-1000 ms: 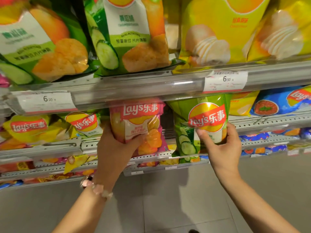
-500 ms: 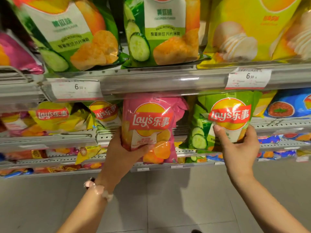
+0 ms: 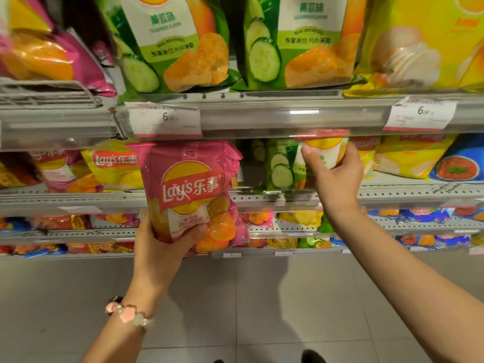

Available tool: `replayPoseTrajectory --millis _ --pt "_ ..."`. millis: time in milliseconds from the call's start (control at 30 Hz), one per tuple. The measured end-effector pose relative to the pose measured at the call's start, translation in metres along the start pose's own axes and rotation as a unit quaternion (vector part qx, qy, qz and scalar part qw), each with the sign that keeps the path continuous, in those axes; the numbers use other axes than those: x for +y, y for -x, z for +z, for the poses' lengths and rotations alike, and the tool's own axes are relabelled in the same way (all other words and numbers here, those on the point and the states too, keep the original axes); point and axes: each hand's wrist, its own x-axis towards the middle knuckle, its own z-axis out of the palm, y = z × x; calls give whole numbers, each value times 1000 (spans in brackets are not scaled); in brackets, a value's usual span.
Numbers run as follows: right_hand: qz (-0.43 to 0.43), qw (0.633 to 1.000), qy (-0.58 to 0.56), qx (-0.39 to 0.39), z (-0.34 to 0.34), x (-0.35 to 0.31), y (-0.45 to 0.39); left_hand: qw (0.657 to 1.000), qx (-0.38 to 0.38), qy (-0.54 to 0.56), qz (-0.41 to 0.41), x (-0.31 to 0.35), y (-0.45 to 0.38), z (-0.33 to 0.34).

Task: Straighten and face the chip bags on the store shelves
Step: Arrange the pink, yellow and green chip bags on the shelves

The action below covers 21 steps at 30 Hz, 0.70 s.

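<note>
Glossy, crinkled foil-plastic throughout, puffed into pillow shapes. Pink chip bag [image 3: 191, 195] held upright by the left hand [image 3: 159, 255], grip closed around its lower left corner, thumb across the front, logo facing out; bag out in front of the shelf edges, covering part of the middle shelf rail [image 3: 392, 195] behind it. Green cucumber bag [image 3: 301, 166] pinched near its upper part by the right hand [image 3: 337, 179], grip closed on it, thumb on the face, fingers wrapped round the right side; bag standing on the middle shelf, its top hidden behind the clear plastic price strip [image 3: 262, 119] of the shelf above.

Above both grips, two large green cucumber bags [image 3: 301, 43] side by side, a yellow bag [image 3: 408, 40] to their right, a magenta one [image 3: 39, 48] to the left. Two white price tags [image 3: 419, 113] tucked in the strip, print blurred. Left of the left grip, a yellow bag [image 3: 115, 166] leaning askew; right of the right grip, more yellow and one blue bag [image 3: 461, 163]. Below the grips, two lower perforated metal shelves with small mixed bags, then grey floor tiles [image 3: 262, 310]. One pink bead bracelet [image 3: 125, 313] on the left wrist.
</note>
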Motion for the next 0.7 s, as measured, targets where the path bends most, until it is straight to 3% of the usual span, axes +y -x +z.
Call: replayPoseTrajectory --millis 400,600,700 --pt "32 995 86 -36 57 24 -11 1000 11 3 -24 -23 -19 -58" --pt "119 985 104 -75 57 34 -12 1000 12 27 -6 -25 -27 -64" --pt "46 993 107 -17 52 20 22 997 -1 69 -42 -27 -27 -62"
